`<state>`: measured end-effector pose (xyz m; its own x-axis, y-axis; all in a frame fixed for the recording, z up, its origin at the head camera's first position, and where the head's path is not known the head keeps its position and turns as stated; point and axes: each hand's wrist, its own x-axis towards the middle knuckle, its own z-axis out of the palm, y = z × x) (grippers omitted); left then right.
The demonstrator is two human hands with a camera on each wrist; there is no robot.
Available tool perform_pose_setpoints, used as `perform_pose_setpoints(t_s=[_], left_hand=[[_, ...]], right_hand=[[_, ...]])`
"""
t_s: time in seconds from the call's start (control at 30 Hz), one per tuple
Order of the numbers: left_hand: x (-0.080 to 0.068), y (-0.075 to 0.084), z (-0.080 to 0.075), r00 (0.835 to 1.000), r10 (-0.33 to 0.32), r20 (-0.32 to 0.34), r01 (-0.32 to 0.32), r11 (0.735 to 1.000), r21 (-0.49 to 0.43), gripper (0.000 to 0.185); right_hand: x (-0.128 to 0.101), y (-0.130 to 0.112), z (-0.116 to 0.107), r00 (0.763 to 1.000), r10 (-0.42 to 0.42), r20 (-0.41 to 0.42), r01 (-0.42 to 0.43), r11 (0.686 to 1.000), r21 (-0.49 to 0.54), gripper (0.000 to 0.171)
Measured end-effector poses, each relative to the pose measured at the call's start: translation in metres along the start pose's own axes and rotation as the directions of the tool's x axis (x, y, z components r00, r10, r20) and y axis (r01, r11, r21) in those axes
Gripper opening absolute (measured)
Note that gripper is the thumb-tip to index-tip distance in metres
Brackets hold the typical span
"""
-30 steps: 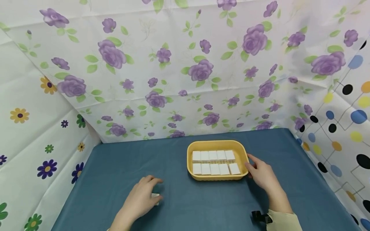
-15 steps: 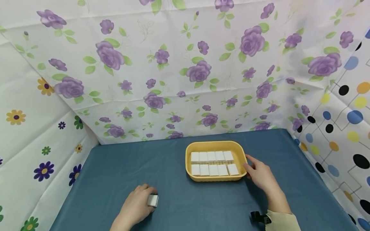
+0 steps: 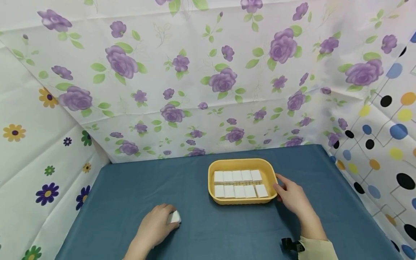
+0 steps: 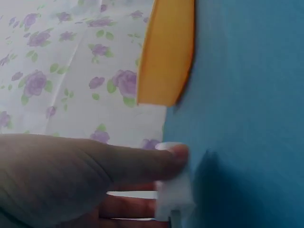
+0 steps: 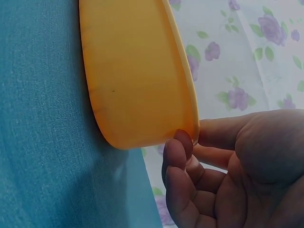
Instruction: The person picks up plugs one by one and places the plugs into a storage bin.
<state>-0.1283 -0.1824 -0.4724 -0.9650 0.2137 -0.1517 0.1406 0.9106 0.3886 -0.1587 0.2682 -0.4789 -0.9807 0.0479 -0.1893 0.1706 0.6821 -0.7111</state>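
Observation:
My left hand (image 3: 154,225) grips a small white block (image 3: 174,217) between thumb and fingers, low over the table at the front left. In the left wrist view the thumb lies across the block (image 4: 175,197), which is partly covered and slightly blurred. A yellow tray (image 3: 242,164) stands to the right, holding two rows of similar white blocks (image 3: 239,191). My right hand (image 3: 294,195) holds the right end of this tray; in the right wrist view its thumb and curled fingers are at the corner of the tray (image 5: 137,71), by the rim.
Blue cloth (image 3: 195,238) covers the table. A flower-print sheet (image 3: 195,72) rises behind it, with patterned sheets on the left and right sides. A black strap piece (image 3: 292,244) shows at the right wrist, by the sleeve (image 3: 316,249).
My left hand has closed its fingers around the white block, and the block has turned in the fingers. The right hand keeps its place at the tray. The head view shifted slightly.

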Motion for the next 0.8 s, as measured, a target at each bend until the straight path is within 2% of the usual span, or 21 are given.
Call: perform_pose_setpoints(t_s=[0.07, 0.13, 0.23, 0.3, 0.37, 0.43, 0.5, 0.57, 0.67, 0.73, 0.8], left_hand=[[0.009, 0.013, -0.006, 0.999, 0.014, -0.051, -0.017, 0.999, -0.052, 0.035], [0.019, 0.033, -0.013, 0.993, 0.033, -0.116, -0.048, 0.99, -0.13, 0.033], [0.042, 0.068, -0.018, 0.971, 0.079, -0.225, -0.13, 0.966, -0.224, 0.033], [0.06, 0.091, -0.014, 0.961, 0.085, -0.262, -0.153, 0.956, -0.249, 0.039], [0.08, 0.11, -0.002, 0.957, 0.083, -0.278, -0.153, 0.959, -0.241, 0.046], [0.098, 0.124, 0.012, 0.96, 0.069, -0.27, -0.121, 0.976, -0.18, 0.051], [0.111, 0.134, 0.025, 0.956, 0.068, -0.284, -0.09, 0.994, -0.065, 0.052], [0.122, 0.14, 0.033, 0.946, 0.085, -0.314, -0.064, 0.995, 0.075, 0.051], [0.134, 0.143, 0.039, 0.928, 0.108, -0.356, -0.016, 0.968, 0.252, 0.049], [0.14, 0.142, 0.041, 0.926, 0.118, -0.359, 0.008, 0.944, 0.331, 0.05], [0.142, 0.139, 0.042, 0.93, 0.117, -0.349, 0.022, 0.928, 0.371, 0.051]], right_hand=[[0.0, -0.002, 0.0, 1.0, -0.009, -0.002, 0.009, 1.0, -0.011, 0.063], [0.0, -0.004, 0.0, 1.0, -0.015, -0.005, 0.014, 1.0, -0.025, 0.063], [-0.001, -0.004, 0.001, 1.0, -0.012, -0.005, 0.012, 1.0, -0.028, 0.064], [-0.003, -0.001, 0.004, 1.0, -0.004, -0.007, 0.003, 1.0, -0.024, 0.065], [-0.005, 0.002, 0.004, 1.0, 0.003, -0.009, -0.003, 1.0, -0.021, 0.065], [-0.006, 0.005, 0.004, 1.0, 0.007, -0.008, -0.008, 1.0, -0.021, 0.066], [-0.007, 0.006, 0.004, 1.0, 0.01, -0.004, -0.01, 1.0, -0.021, 0.067], [-0.006, 0.006, 0.004, 1.0, 0.009, -0.002, -0.009, 1.0, -0.025, 0.067], [-0.005, 0.004, 0.005, 1.0, 0.004, -0.004, -0.004, 0.999, -0.035, 0.067], [-0.004, 0.001, 0.005, 1.0, -0.005, -0.005, 0.005, 0.999, -0.038, 0.067], [-0.004, -0.002, 0.006, 1.0, -0.009, 0.002, 0.009, 0.999, -0.041, 0.066]])
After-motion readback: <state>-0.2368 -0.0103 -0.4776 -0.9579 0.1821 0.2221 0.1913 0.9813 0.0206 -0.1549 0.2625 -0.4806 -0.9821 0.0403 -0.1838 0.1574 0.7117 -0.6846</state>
